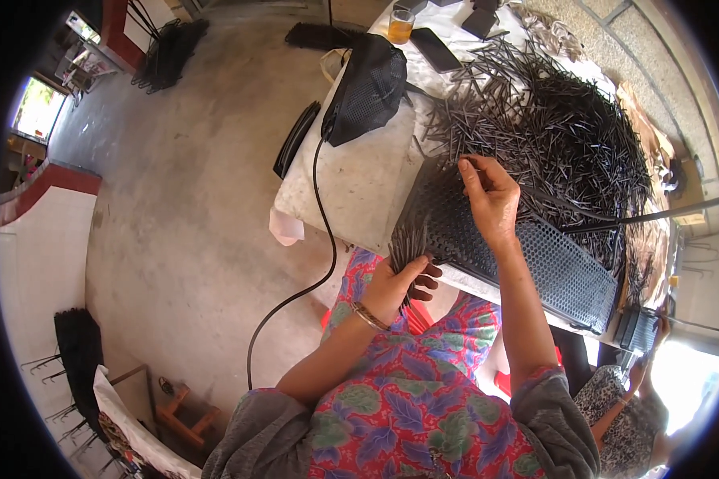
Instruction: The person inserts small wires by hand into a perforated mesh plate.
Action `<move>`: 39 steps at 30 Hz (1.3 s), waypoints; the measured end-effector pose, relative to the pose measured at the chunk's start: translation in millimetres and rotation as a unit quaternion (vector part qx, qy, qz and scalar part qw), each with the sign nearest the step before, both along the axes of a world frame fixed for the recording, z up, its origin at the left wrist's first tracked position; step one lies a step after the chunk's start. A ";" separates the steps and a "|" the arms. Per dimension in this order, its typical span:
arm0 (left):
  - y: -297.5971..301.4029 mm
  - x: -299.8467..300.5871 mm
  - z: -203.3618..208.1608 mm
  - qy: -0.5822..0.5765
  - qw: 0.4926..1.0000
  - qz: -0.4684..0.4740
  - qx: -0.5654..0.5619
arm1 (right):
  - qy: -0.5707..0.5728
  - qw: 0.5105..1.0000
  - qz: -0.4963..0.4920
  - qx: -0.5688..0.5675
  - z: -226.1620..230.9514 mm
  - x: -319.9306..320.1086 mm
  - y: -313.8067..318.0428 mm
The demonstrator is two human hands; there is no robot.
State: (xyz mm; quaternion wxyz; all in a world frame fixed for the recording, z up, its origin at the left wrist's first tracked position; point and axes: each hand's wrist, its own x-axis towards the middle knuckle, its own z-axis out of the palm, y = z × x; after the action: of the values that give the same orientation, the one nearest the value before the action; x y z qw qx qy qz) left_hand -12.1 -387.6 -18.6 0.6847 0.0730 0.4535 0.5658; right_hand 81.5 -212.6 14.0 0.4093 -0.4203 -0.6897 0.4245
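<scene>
My left hand (399,283) is closed round a bundle of thin dark sticks (409,243), which fan upward out of the fist above my lap. Held over the perforated black tray (547,267), my right hand (491,195) has its thumb and forefinger pinched together. Whatever is between those fingertips is too small to make out. The tray lies slantwise along the near edge of the table, with rows of small holes over its surface. Just beyond it spreads a large heap of loose black sticks (575,120), close to the right fingertips.
A black mesh-like object (367,92) sits on the pale tabletop (359,180) to the left. A black cable (315,191) hangs from it to the floor. Behind are a glass of amber liquid (401,25) and a dark phone (435,49). Another person (619,411) works at lower right.
</scene>
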 end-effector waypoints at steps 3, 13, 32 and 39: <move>-1.0 0.1 -5.4 0.005 1.000 0.007 0.000 | -0.048 0.998 0.011 0.050 -2.5 1.2 -1.0; 1.8 -3.0 -0.8 -0.001 1.000 -0.023 0.005 | -0.088 0.978 0.053 0.180 -1.9 -6.7 -8.2; 7.1 -3.0 10.9 0.000 0.997 -0.038 0.068 | -0.050 0.962 0.154 -0.220 17.9 19.2 -41.2; 4.8 -3.1 1.3 0.032 0.996 -0.056 0.060 | -0.065 0.959 0.100 -0.256 28.1 26.8 -34.4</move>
State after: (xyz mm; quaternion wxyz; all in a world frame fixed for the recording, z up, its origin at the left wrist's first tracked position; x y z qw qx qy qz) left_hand -15.2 -382.8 -17.2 0.6948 0.1575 0.4359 0.5500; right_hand 108.3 -247.0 42.1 0.1977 -0.4669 -0.6212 0.5975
